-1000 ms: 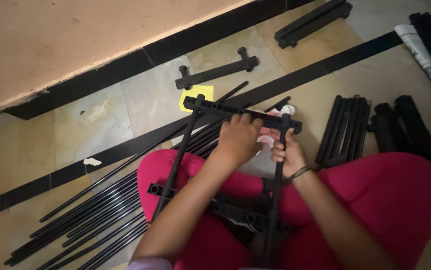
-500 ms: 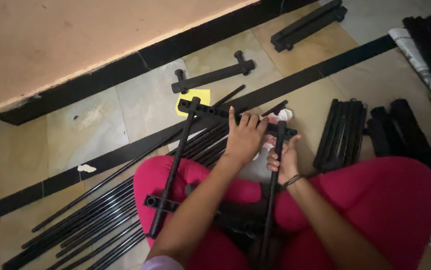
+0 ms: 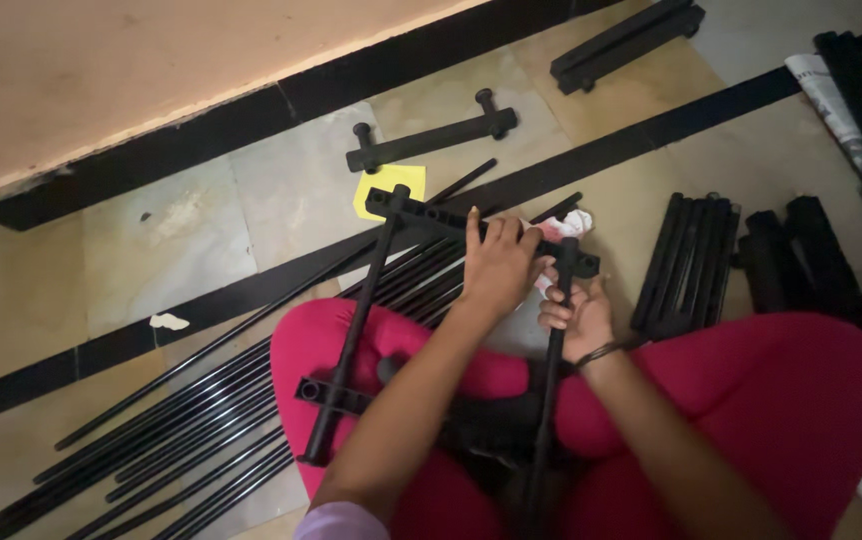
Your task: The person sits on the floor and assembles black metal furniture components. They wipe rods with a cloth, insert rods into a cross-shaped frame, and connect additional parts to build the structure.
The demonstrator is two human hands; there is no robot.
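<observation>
- Since the earlier picture, the left hand (image 3: 496, 265) has slid a little along the black bar (image 3: 431, 217) and now lies flat on top of it, fingers stretched out, not closed around it.
- The right hand (image 3: 576, 318) has stayed put, curled tight around the right pole (image 3: 553, 370) just under the bar.
- The frame rests on the person's pink lap (image 3: 751, 400); its top bar reaches out over the floor (image 3: 181, 240), and the left pole (image 3: 351, 335) runs down over the knee.
- The frame looks stiff and hard, like metal tube with plastic joints. It seems light enough to lift with one hand, but smooth, so it could slip.
- Good places to hold are the poles close to the joints.
- The bottom of the right pole is hidden between the legs.
- The joint under the left hand is covered, so I cannot tell if the pole is fully in.
- Something pink and white (image 3: 573, 224) peeks out behind the bar; I cannot make out what it is.
- Loose poles (image 3: 181, 450) on the floor are cut off at the edge.
</observation>
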